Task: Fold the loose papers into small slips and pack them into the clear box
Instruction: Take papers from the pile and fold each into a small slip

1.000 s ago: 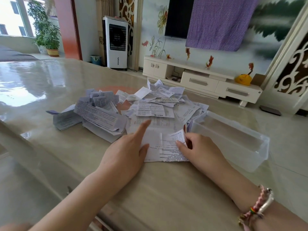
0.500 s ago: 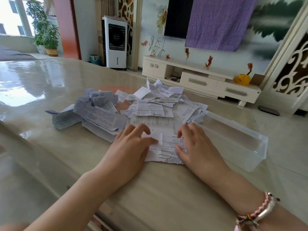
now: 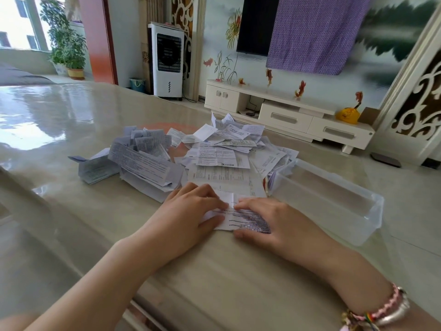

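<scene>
On the glossy table [image 3: 71, 211], we press a half-folded paper [image 3: 241, 219] flat under our left hand [image 3: 188, 218] and right hand [image 3: 269, 223], fingers extended. The clear box [image 3: 334, 199] sits empty, right; uneven pressure may skew the crease.

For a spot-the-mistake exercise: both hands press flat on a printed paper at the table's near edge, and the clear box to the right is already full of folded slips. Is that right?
Not quite. The head view shows the clear box empty, with no slips inside. The rest holds: the left hand and right hand press flat on the printed paper.
</scene>
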Motion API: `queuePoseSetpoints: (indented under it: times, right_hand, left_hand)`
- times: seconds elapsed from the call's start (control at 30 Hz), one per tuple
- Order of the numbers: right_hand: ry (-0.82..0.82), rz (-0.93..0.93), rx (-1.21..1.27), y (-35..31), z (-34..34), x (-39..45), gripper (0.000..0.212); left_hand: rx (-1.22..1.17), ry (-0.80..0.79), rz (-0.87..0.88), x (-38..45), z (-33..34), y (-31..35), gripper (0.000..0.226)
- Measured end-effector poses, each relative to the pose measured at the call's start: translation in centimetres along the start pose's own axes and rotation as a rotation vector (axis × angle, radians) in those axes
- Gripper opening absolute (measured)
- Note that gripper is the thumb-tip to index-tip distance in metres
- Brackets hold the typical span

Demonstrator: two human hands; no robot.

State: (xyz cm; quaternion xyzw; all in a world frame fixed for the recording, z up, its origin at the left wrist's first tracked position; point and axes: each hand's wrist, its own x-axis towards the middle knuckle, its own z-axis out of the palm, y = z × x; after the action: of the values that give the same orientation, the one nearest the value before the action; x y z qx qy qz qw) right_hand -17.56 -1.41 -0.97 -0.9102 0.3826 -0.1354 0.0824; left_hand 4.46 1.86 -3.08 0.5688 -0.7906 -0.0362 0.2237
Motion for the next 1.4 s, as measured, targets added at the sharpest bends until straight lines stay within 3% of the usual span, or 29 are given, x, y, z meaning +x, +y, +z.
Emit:
queuePoseSetpoints:
  times: [0.2, 0.4, 0.53, 0.63, 0.73, 0.8, 1.0, 1.27, 1.4]
  right_hand:
    - [0.008, -0.033, -0.095, -0.4, -0.6, -0.3, 0.059]
    - [0.143, -0.103, -0.095, -0.5, -0.6, -0.5, 0.038]
    - [0.243, 0.018, 0.181, 0.0, -0.6, -0.4, 0.023]
    - [0.297, 0.148, 0.327, 0.4, -0.7, -0.1, 0.026]
    - [0.338, 0.241, 0.370, 0.5, -0.3, 0.7, 0.029]
    - [0.334, 0.283, 0.330, 0.5, 0.0, 1.3, 0.030]
    - [0.185, 0.324, 0.128, 0.2, 0.7, 2.4, 0.028]
    - [0.142, 0.276, -0.058, -0.3, 0.9, 2.4, 0.024]
    - [0.175, 0.242, -0.167, 0.0, 0.8, 2.2, 0.017]
  left_hand:
    - [-0.042, -0.005, -0.002, -0.1, 0.0, 0.0, 0.057]
    - [0.002, 0.017, 0.047, -0.6, -0.5, 0.1, 0.059]
    - [-0.145, 0.094, 0.047, -0.3, -0.4, -0.2, 0.043]
    - [-0.320, 0.115, -0.068, 0.0, -0.5, 0.2, 0.028]
    - [-0.373, 0.140, -0.208, 0.2, -0.7, 0.5, 0.044]
    - [-0.345, 0.154, -0.283, 0.3, -0.6, 0.6, 0.051]
    - [-0.114, 0.213, -0.389, -0.1, -0.2, 1.5, 0.044]
    - [0.158, 0.108, -0.339, -0.4, -0.5, 2.8, 0.029]
    - [0.110, 0.159, -0.222, -0.4, -0.3, 2.6, 0.022]
